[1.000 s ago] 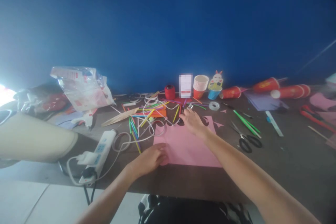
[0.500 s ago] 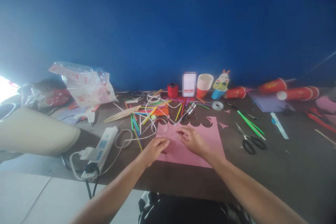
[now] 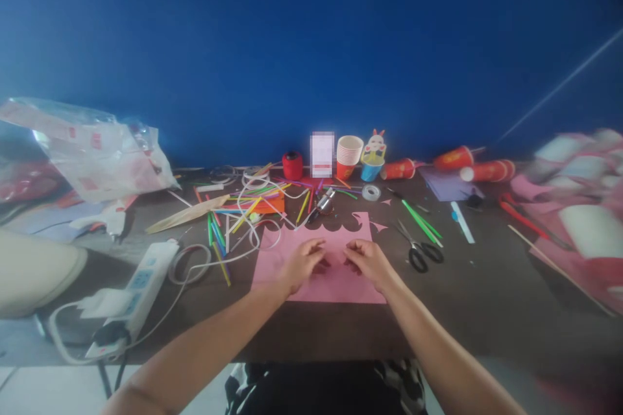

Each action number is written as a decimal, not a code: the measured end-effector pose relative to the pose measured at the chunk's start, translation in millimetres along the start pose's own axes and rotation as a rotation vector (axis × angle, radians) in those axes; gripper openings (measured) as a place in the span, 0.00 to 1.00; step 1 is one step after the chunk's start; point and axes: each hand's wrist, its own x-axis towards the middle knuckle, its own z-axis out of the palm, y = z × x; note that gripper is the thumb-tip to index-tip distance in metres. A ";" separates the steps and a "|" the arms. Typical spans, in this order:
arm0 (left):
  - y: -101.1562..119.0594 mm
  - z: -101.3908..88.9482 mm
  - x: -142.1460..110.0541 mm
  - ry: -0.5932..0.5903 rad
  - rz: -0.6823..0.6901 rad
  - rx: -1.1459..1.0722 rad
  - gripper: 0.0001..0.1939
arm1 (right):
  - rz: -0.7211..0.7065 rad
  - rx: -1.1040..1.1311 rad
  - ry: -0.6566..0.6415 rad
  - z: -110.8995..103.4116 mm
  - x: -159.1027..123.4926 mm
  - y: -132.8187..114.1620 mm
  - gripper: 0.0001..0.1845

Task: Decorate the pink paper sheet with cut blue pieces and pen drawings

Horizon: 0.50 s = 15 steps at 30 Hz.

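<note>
A pink paper sheet (image 3: 277, 272) with a scalloped far edge lies on the dark table in front of me. My left hand (image 3: 305, 264) is over its middle, the fingers curled and drawn together. Close by on the right, my right hand (image 3: 367, 262) has its thumb and fingers pinched, facing the left one. Between the fingertips the pink blends with the sheet behind, so whatever they hold cannot be made out. Scissors (image 3: 418, 253) with black handles rest to the right of the sheet. Small pink paper scraps (image 3: 378, 227) lie by its far right corner.
Coloured sticks (image 3: 219, 240) and a white cable are tangled on the left, near a power strip (image 3: 141, 285) and a glue gun (image 3: 109, 220). Stacked paper cups (image 3: 349, 155), a tape roll (image 3: 370, 192) and a blue cup (image 3: 372, 170) stand behind. Green strips (image 3: 422, 224) lie right.
The view has turned right, bringing more pink and white items into sight. My two hands have come level with each other over the sheet, the left one moving farther in.
</note>
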 end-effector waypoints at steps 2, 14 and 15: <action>-4.8 0.8 -3.6 0.035 0.290 0.408 0.18 | -0.011 -0.160 0.048 -11.5 3.2 6.1 0.11; -18.3 13.4 -14.2 -0.238 0.774 1.319 0.21 | -0.301 -0.665 0.288 -17.0 -20.6 9.0 0.12; -20.4 10.8 -13.0 -0.237 0.775 1.320 0.22 | -0.389 -0.681 0.257 -15.1 -24.7 7.3 0.12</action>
